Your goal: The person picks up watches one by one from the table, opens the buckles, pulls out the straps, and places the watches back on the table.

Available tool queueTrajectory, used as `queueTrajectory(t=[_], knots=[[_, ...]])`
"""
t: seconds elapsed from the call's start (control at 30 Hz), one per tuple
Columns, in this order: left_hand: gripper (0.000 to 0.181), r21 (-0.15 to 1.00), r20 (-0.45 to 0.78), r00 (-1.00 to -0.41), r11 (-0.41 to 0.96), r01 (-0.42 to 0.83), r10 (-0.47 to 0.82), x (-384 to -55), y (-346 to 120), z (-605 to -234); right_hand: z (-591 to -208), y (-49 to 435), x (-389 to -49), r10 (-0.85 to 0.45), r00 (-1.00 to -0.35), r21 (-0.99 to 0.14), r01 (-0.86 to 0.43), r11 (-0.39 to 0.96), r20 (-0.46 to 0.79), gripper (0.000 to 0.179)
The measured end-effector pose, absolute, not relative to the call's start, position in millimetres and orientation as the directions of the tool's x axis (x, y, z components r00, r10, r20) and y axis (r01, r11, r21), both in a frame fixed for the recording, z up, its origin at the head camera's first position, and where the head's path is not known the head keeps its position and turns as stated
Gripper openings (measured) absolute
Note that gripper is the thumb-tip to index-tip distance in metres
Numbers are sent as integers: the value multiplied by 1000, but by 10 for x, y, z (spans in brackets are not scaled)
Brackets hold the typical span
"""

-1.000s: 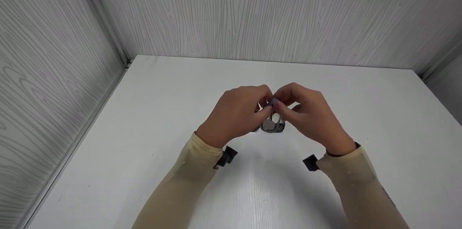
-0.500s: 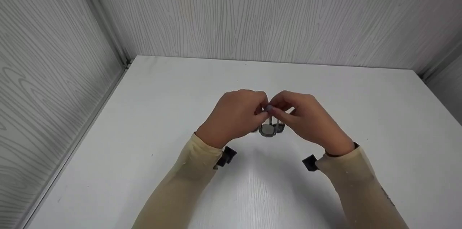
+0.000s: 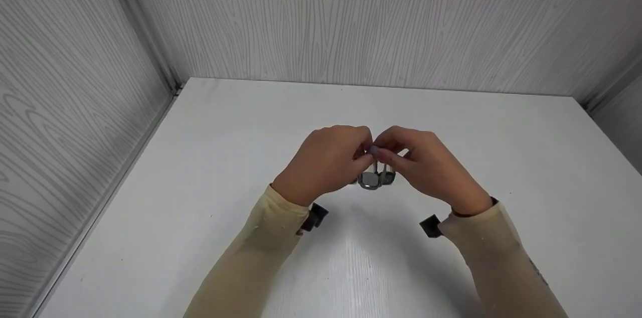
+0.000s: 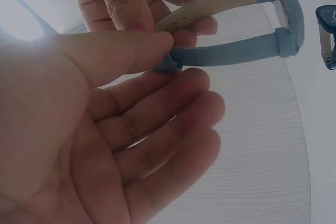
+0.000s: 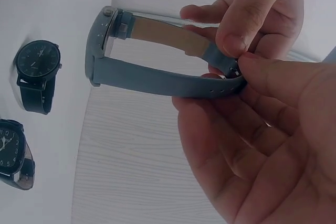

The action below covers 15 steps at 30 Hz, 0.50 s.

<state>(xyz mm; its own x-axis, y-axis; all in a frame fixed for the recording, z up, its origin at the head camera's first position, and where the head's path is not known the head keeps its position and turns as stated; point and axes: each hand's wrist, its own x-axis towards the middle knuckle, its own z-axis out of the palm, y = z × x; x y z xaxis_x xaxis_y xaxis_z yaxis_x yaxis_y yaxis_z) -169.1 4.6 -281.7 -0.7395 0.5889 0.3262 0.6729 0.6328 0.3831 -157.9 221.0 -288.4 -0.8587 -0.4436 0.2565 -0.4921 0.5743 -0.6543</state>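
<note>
A wristwatch [image 5: 149, 80] with a blue-grey strap hangs from my fingers above the table, its case [image 3: 369, 180] lowest and facing away from the hands. The strap is bent into a loop, with tan lining on the inner side. At the strap's ends, by the buckle [image 5: 234, 71], both hands meet. My left hand [image 3: 333, 160] pinches there between thumb and index finger, its other fingers loosely bent. My right hand [image 3: 426, 165] pinches the same spot from the other side. Fingertips partly hide the buckle, so whether it is fastened I cannot tell.
On the white table [image 3: 251, 122] below lie a round black watch [image 5: 38, 61] and a squarish black watch [image 5: 9, 148], side by side. Pale wood-grain panels [image 3: 321, 17] stand behind the table and at its sides.
Both hands have come slightly lower and nearer, still pinching the strap ends. The watch case has swung a little down and left. Over the last half second almost nothing moves.
</note>
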Motion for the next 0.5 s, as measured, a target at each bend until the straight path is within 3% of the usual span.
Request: queueTrajectory(t=[0.5], knots=[[11,392,347,-727,613,686,592,-1701,24,-2820,-2899,2210,-1580,-450,-846,-680,-510,526,286,9]])
